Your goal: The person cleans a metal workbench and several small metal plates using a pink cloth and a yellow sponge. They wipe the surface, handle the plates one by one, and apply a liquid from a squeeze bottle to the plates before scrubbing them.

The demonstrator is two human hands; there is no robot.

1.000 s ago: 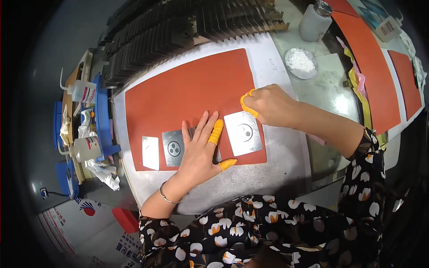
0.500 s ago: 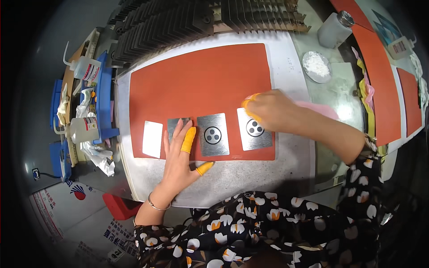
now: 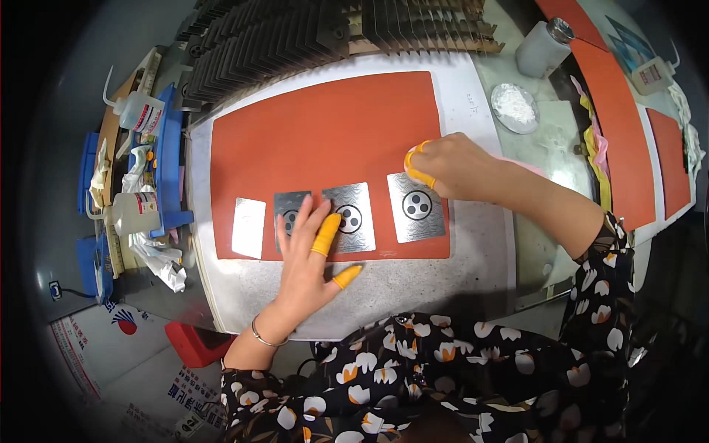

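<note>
My left hand (image 3: 304,258) has its fingers spread, with yellow finger cots on two of them. It rests over a dark grey metal plate (image 3: 288,200), hiding part of it, and its fingertips reach the left edge of a brushed metal plate (image 3: 363,238) with a round three-dot mark. My right hand (image 3: 459,168), also in yellow cots, is closed at the upper right of a similar plate (image 3: 401,229); what its fingers pinch is hidden. A shiny, pale plate (image 3: 249,232) lies leftmost. All the plates lie on an orange-red mat (image 3: 325,133).
Racks of dark plates (image 3: 273,52) stand at the back. A dish of white powder (image 3: 515,108) and a metal-topped bottle (image 3: 544,48) are at the right. Squeeze bottles (image 3: 138,214) and a blue tray (image 3: 171,162) line the left. Something pink (image 3: 523,167) lies behind my right forearm.
My left hand has slid right, so its fingers now overlap the neighbouring marked plate. My right hand has shifted slightly away, uncovering more of the plate beneath. The whole view has shifted a little.
</note>
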